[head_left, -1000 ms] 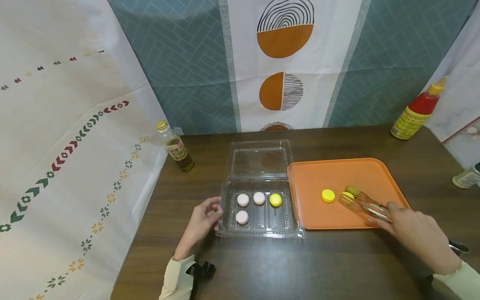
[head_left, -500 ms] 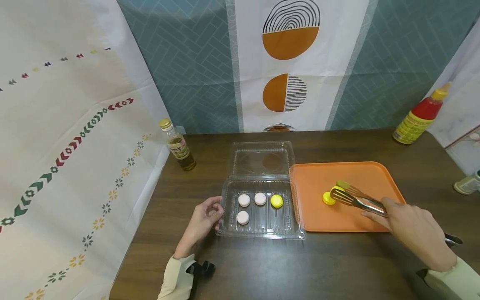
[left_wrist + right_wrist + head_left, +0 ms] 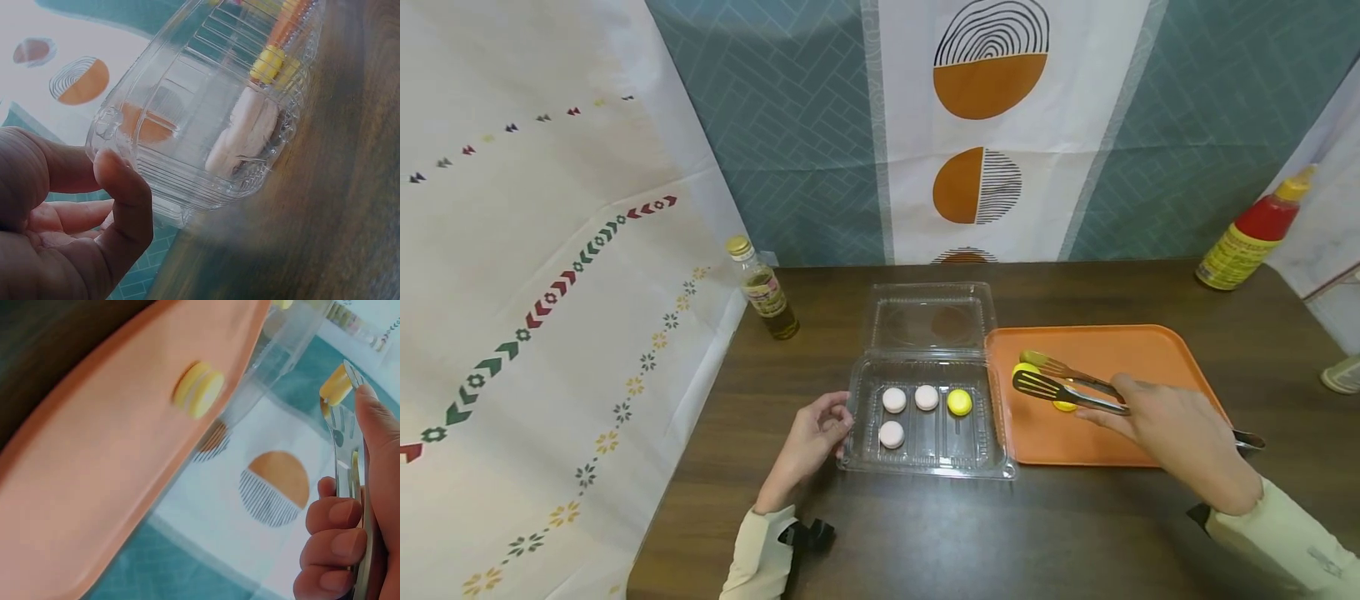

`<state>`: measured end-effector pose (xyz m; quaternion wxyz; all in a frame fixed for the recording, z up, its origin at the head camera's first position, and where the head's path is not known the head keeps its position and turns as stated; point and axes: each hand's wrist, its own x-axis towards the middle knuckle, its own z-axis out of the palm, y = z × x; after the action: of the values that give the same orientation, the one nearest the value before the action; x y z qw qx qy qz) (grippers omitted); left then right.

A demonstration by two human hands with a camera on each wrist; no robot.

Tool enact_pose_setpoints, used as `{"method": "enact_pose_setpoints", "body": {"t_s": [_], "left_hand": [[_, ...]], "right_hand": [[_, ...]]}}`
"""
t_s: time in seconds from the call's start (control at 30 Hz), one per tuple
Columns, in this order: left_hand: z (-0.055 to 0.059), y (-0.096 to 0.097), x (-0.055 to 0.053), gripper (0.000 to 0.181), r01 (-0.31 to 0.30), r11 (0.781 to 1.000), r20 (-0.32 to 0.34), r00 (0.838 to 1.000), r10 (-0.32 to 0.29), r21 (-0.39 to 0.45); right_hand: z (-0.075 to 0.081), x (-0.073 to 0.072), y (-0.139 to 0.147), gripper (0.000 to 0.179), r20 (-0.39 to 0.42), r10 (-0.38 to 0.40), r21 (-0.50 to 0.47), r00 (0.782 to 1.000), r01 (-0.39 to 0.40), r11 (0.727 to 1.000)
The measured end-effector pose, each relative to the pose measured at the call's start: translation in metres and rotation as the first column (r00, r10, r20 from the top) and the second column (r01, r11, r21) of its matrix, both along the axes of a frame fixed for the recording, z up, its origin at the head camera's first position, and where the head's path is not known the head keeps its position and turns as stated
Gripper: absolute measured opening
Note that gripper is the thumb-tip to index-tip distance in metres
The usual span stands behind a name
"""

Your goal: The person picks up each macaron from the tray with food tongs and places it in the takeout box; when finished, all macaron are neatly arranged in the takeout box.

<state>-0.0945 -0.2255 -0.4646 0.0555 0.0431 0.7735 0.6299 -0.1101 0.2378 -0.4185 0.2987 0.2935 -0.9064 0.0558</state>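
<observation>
My right hand (image 3: 1180, 437) grips metal tongs (image 3: 1093, 400), whose slotted tips clasp a yellow macaron (image 3: 336, 386) above the orange tray (image 3: 1120, 437). Another yellow macaron (image 3: 200, 390) lies on that tray; in the head view the tongs partly cover it. To the left stands a clear plastic clamshell container (image 3: 913, 457), its lid (image 3: 932, 312) folded back. Inside are three pale pink macarons (image 3: 894, 400) and one yellow macaron (image 3: 959, 402). The thumb and forefinger of my left hand (image 3: 808, 433) pinch the container's left rim, also seen in the left wrist view.
An oil bottle (image 3: 766, 292) stands at the back left of the dark wooden table (image 3: 925, 542). At the back right is a red and yellow squeeze bottle (image 3: 1255, 229), with another container (image 3: 1341, 375) at the right edge. Patterned cloths hang behind and to the left.
My right hand has moved left with the tongs, which have lifted a yellow macaron from the tray and carried it toward the container. My left hand stays at the rim.
</observation>
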Motion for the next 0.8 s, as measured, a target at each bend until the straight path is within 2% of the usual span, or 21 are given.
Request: {"method": "enact_pose_setpoints", "body": {"t_s": [0.27, 0.6, 0.8], "left_hand": [[-0.001, 0.001, 0.002, 0.038, 0.02, 1.0, -0.007, 1.0, -0.02, -0.011], [0.0, 0.001, 0.0, 0.037, 0.011, 1.0, -0.004, 1.0, -0.011, 0.017], [0.001, 0.002, 0.0, 0.037, 0.002, 0.999, 0.008, 1.0, -0.002, 0.035]], "right_hand": [[0.002, -0.005, -0.016, 0.069, 0.156, -0.014, 0.018, 0.988, 0.011, 1.0], [0.0, -0.009, -0.046, 0.064, 0.191, 0.018, 0.024, 0.981, -0.023, 0.999], [-0.002, -0.011, -0.062, 0.054, 0.238, 0.04, 0.039, 0.97, -0.051, 0.998]]}}
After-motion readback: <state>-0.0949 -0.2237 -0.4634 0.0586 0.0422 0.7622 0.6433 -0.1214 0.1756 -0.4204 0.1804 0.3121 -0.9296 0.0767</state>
